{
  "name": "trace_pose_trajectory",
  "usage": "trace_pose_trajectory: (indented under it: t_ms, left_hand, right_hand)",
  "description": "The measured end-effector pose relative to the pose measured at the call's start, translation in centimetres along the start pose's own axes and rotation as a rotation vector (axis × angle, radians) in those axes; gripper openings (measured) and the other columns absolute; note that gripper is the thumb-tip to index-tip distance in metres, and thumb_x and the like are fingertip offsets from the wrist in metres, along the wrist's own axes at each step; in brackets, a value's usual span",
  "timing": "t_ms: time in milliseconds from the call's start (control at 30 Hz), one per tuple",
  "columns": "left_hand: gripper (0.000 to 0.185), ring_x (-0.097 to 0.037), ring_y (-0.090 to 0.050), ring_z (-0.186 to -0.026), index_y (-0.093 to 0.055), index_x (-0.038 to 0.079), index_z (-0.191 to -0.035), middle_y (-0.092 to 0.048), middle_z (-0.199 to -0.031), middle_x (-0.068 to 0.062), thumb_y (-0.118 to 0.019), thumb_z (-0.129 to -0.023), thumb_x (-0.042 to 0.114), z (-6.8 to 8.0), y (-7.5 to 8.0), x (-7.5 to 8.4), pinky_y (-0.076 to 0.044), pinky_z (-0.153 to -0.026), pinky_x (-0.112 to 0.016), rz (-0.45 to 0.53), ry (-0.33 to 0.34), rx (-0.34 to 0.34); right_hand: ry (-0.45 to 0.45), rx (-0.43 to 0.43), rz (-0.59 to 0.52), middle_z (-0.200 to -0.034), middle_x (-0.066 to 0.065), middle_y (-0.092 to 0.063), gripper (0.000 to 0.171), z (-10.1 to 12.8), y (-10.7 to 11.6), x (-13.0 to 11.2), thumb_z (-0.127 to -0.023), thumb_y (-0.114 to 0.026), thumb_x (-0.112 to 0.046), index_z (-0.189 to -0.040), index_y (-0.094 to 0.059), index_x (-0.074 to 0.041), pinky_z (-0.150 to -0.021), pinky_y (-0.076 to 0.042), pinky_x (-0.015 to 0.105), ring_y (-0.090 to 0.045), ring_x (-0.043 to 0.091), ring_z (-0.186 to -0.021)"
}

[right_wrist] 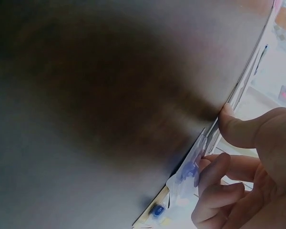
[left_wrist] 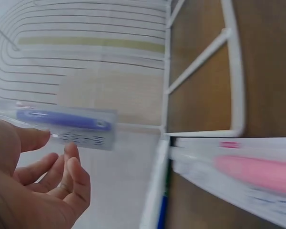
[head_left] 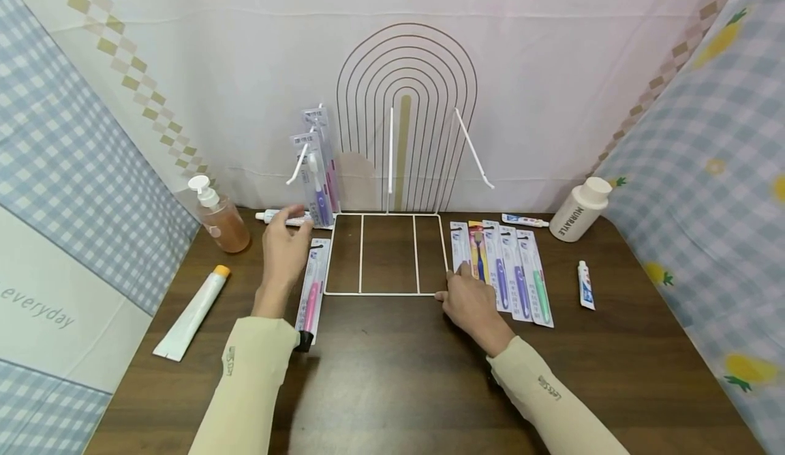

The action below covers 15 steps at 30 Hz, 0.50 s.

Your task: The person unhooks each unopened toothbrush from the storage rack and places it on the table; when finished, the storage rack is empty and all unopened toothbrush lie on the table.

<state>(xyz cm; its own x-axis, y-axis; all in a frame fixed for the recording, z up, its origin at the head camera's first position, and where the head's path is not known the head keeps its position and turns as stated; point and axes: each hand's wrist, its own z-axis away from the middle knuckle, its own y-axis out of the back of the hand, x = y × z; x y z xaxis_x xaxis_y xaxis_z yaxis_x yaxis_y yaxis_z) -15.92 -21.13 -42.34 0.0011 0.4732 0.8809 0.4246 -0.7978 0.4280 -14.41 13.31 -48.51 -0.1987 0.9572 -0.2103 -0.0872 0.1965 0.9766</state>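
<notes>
Two hands are busy: left hand (head_left: 283, 249), fingers loosely open, reaches the hung purple toothbrush pack (head_left: 317, 184) at centre-left; right hand (head_left: 473, 303) pinches a flat pack (head_left: 461, 249). A nudge might unhook it.

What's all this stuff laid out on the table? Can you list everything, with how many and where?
Wire display rack: one, white, table centre, with hooks at the back.
Hanging toothbrush packs: two, purple and pink brushes, on the rack's left hook.
Pink toothbrush pack: one, flat on the table left of the rack.
Row of toothbrush packs: five, mixed colours, right of the rack.
Pump bottle: one, amber liquid, far left.
Large tube: one, white with orange cap, front left.
Small tubes: three, white, two at the back, one right.
White bottle: one, back right.
Left hand: near the hanging packs.
Right hand: fingers on the row's nearest pack.
</notes>
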Motion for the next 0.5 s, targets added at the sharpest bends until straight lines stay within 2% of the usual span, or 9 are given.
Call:
trace_pose_trajectory:
  t_ms: [67,133,333,500]
  left_hand:
    - [0.045,-0.002,-0.066,-0.08,-0.068,-0.003,-0.152,-0.074,-0.149,-0.025,-0.068,-0.111,0.013,-0.8,0.2,0.8,-0.047,-0.075,-0.01,0.014,-0.015,-0.005]
    - [0.044,0.004,-0.062,-0.078,-0.069,-0.004,-0.151,-0.075,-0.149,-0.025,-0.07,-0.111,0.014,-1.5,0.4,1.4,-0.046,-0.074,-0.009,0.02,-0.018,-0.017]
    - [0.034,-0.007,-0.06,-0.085,-0.076,-0.005,-0.137,-0.079,-0.135,-0.027,-0.072,-0.11,0.017,-2.3,0.7,2.2,-0.045,-0.073,-0.013,-0.024,-0.024,-0.039]
    - [0.026,-0.004,-0.058,-0.076,-0.08,-0.004,-0.125,-0.081,-0.126,-0.027,-0.075,-0.11,0.015,-1.9,0.7,2.3,-0.044,-0.067,-0.015,-0.022,-0.02,-0.011]
  right_hand:
    - [0.0,-0.004,-0.002,-0.12,0.024,-0.065,0.055,0.0,0.0,0.0,-0.107,-0.081,-0.034,-0.146,-0.074,0.004,-0.066,-0.06,0.056,-0.065,0.03,-0.071]
    - [-0.001,-0.009,-0.001,-0.122,0.024,-0.065,0.056,0.0,0.0,0.0,-0.107,-0.081,-0.035,-0.147,-0.073,0.004,-0.066,-0.06,0.056,-0.064,0.03,-0.072]
    - [0.001,-0.009,0.005,-0.123,0.024,-0.066,0.056,0.0,0.0,0.1,-0.107,-0.081,-0.035,-0.145,-0.073,0.005,-0.067,-0.061,0.056,-0.065,0.029,-0.072]
    - [0.007,-0.004,0.003,-0.121,0.024,-0.067,0.052,-0.1,0.1,0.1,-0.106,-0.082,-0.034,-0.14,-0.076,0.005,-0.068,-0.062,0.058,-0.068,0.032,-0.074]
